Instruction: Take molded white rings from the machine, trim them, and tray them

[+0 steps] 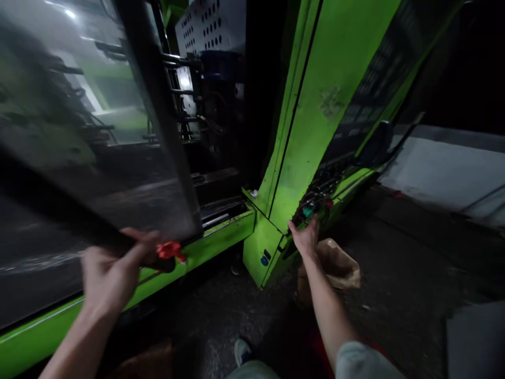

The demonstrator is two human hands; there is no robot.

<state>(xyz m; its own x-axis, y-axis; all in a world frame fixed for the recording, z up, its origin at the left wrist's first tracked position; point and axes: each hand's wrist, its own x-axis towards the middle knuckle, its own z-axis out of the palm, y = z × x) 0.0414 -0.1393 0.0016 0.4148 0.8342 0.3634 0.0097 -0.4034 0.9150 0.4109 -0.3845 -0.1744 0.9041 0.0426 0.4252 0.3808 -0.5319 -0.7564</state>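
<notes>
My left hand [112, 273] is wrapped round the lower end of a long dark bar, the door handle [79, 216] on a clear sliding door panel [130, 173]. A bright orange-red piece [170, 250] sticks out beside its fingers. My right hand [305, 239] reaches to the side of the green machine column [300, 147], thumb and fingers apart at the edge of a ledge. Just above its fingertips is a small green item [307, 211] among dark cluttered parts; whether the hand touches it I cannot tell.
An open brown paper bag [341, 266] stands below my right forearm. Behind the door, dark machine parts and a perforated metal plate [211, 23] show. A green lower rail [229, 231] runs along the machine. My shoe [242, 350] is on the dark floor; a low white wall [453, 163] is at right.
</notes>
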